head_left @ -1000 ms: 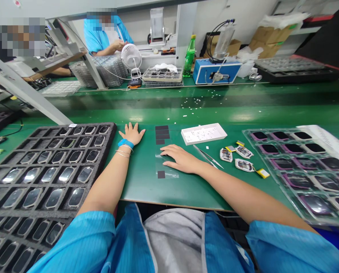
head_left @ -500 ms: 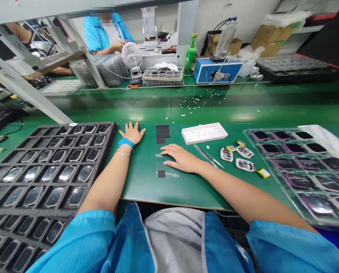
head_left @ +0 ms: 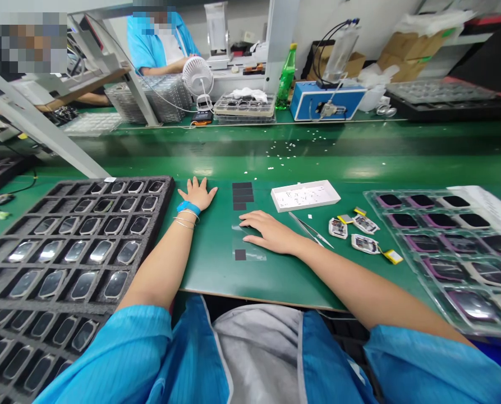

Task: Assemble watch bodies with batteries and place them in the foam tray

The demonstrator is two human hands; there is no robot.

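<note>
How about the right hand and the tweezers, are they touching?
Apart. The head view shows a narrow strip of green mat between the right hand and the tweezers.

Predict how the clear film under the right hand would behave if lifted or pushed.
The clear film looks very thin, so it would probably droop when lifted by one edge. Lying flat on the green mat, it may cling and be awkward to grip. Under the right hand, it could likely slide if pushed.

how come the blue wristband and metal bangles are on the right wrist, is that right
No, that's the wrong wrist: the blue wristband and metal bangles are on the left wrist, not the right, as the head view shows.
</note>
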